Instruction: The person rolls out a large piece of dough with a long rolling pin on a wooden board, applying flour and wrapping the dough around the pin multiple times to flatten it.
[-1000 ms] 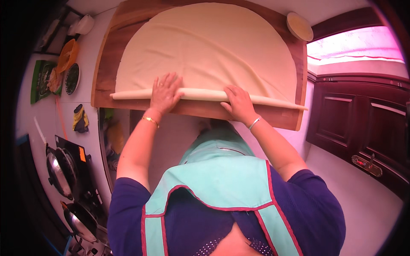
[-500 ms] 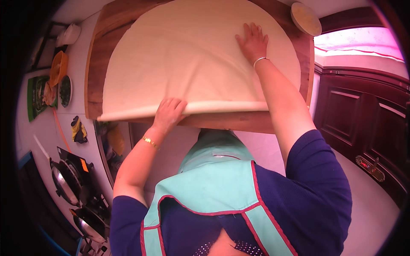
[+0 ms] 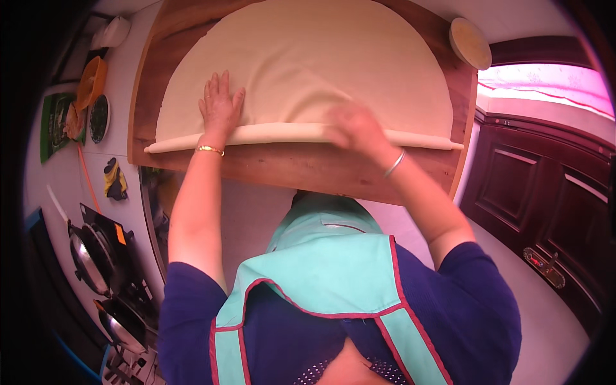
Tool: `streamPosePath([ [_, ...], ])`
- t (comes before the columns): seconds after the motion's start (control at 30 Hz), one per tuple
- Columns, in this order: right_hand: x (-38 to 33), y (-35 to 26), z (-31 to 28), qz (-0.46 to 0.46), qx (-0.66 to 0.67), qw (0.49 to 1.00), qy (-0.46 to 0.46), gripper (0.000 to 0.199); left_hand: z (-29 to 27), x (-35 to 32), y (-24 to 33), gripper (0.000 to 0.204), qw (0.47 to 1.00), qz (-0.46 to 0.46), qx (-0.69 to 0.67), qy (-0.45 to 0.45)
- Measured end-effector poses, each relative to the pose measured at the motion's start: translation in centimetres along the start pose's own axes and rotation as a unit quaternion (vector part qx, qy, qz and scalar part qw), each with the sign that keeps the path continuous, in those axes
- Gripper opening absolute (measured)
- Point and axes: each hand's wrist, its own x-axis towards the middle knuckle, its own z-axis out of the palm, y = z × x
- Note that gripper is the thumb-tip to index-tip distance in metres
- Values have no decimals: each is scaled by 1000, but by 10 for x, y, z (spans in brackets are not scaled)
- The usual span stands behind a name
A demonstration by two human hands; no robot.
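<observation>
A very large, thin round sheet of dough (image 3: 333, 51) covers most of the wooden board (image 3: 282, 170). Its near edge is wrapped round a long rolling pin (image 3: 276, 133) lying crosswise, with the pin's ends poking out on both sides. Soft wrinkles run through the dough beyond the pin's middle. My left hand (image 3: 221, 106) lies flat on the sheet, fingers spread and holding nothing, its wrist crossing the pin left of centre. Right of centre, my right hand (image 3: 359, 128) is over the pin; motion smears its fingers, so their grip is unclear.
A pale bowl (image 3: 470, 43) stands at the board's far right corner. Dark panelled door (image 3: 513, 173) to the right. Along the left are an orange basket (image 3: 92, 82), a dish of greens (image 3: 99, 119), gloves (image 3: 115, 178) and pans (image 3: 90, 260).
The rolling pin has moved away from me with the dough's edge round it. My left hand has gone from the pin onto the sheet; my right has come back from the far dough to the pin.
</observation>
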Motion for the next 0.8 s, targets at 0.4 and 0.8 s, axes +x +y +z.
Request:
streamPosePath([
  [0.4, -24, -26, -16, 82, 55, 991, -90, 39, 2, -15, -2, 53, 998, 65, 11, -5],
  [0.8, 81, 107, 23, 270, -190, 944, 9, 60, -24, -103, 75, 53, 937, 304, -91, -144],
])
